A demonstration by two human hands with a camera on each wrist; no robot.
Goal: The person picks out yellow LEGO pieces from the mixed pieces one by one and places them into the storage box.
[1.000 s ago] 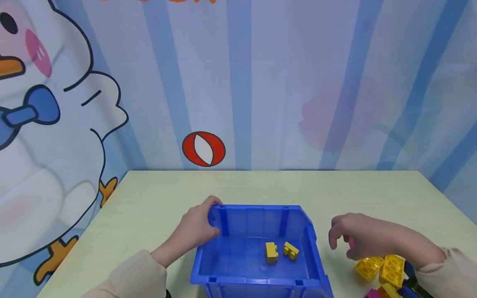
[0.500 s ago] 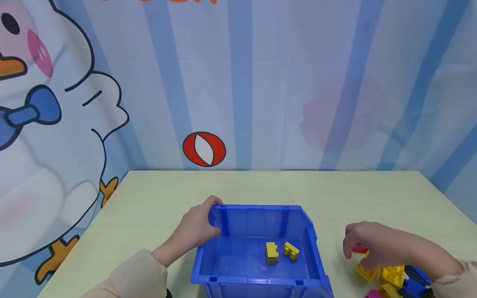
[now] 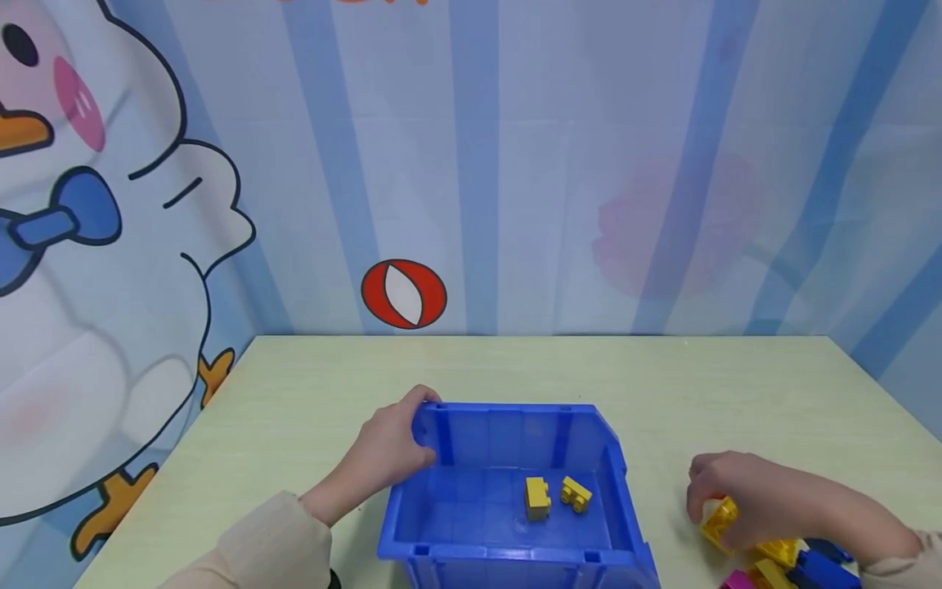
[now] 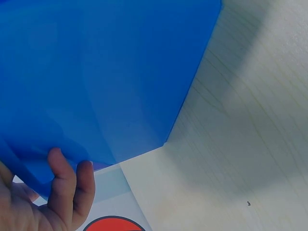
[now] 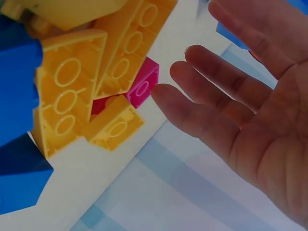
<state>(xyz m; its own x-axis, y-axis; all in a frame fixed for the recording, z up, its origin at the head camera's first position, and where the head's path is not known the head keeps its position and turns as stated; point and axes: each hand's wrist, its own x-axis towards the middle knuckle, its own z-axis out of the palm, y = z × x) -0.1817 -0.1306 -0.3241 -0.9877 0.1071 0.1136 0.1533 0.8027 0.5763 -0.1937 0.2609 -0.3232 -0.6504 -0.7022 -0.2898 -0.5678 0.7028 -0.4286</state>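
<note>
A blue plastic bin (image 3: 515,559) stands mid-table with two yellow toy bricks, a larger one (image 3: 537,499) and a smaller one (image 3: 576,495), inside. My left hand (image 3: 390,442) grips its far left corner, thumb over the rim. In the left wrist view, fingers (image 4: 62,187) curl at the bin's edge. To the right, my right hand (image 3: 773,495) is over a pile of bricks, a yellow brick (image 3: 721,519) showing beside its thumb. From the right wrist, the fingers (image 5: 211,115) look loosely extended, with no brick held among those visible; the thumb cannot be made out.
Yellow bricks (image 5: 67,91), blue bricks (image 3: 824,568) and a magenta brick (image 3: 737,580) lie close together at the table's right front. A striped cloth backdrop (image 3: 530,164) with a printed bird and ball stands behind the pale table (image 3: 316,393).
My right hand has moved right and down toward the near bricks. A red piece glimpsed under its fingers earlier is now almost hidden. My left hand and the bin stay put.
</note>
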